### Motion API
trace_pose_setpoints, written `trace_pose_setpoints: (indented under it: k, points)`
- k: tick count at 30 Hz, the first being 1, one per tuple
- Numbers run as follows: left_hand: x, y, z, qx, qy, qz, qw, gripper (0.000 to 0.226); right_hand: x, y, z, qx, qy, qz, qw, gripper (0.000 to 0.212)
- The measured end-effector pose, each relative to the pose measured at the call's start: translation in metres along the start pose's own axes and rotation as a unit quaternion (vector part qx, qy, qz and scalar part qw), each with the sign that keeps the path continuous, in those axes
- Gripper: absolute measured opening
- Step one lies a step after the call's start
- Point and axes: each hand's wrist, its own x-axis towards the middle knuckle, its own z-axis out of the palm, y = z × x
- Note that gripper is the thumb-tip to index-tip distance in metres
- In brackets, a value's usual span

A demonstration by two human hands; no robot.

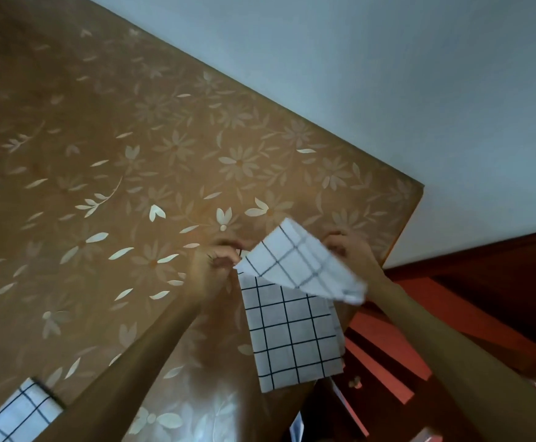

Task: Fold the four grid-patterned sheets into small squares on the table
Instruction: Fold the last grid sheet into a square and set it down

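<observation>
A white sheet with a dark grid [292, 333] is held up over the table's near right corner, its lower part hanging down and its top flap [301, 263] curling over toward me. My left hand [218, 263] pinches the sheet's upper left corner. My right hand [349, 250] grips the upper right corner, partly hidden behind the flap. A second grid-patterned sheet [18, 413], folded, lies at the bottom left of the table.
The table [132, 154] carries a brown cloth with pale flowers and ends at a corner [419, 189] on the right. A pale wall runs along the far edge. Red wooden furniture [435, 314] stands below the table's right side.
</observation>
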Motion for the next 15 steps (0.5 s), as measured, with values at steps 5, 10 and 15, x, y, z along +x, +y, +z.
trace_pose_setpoints:
  k: [5, 10, 15]
  points:
    - [-0.005, -0.026, 0.006, 0.079, -0.003, 0.069, 0.994, 0.053, -0.007, -0.004, 0.002, 0.080, -0.013, 0.072, 0.994, 0.025]
    - [-0.013, -0.039, 0.008, 0.062, -0.027, 0.020, 0.998, 0.042, -0.027, -0.004, 0.018, 0.073, -0.062, 0.134, 0.986, 0.031]
    - [-0.020, -0.037, 0.005, 0.017, 0.040, -0.073, 0.996, 0.035, -0.034, 0.000, 0.036, 0.088, -0.024, 0.175, 0.980, 0.048]
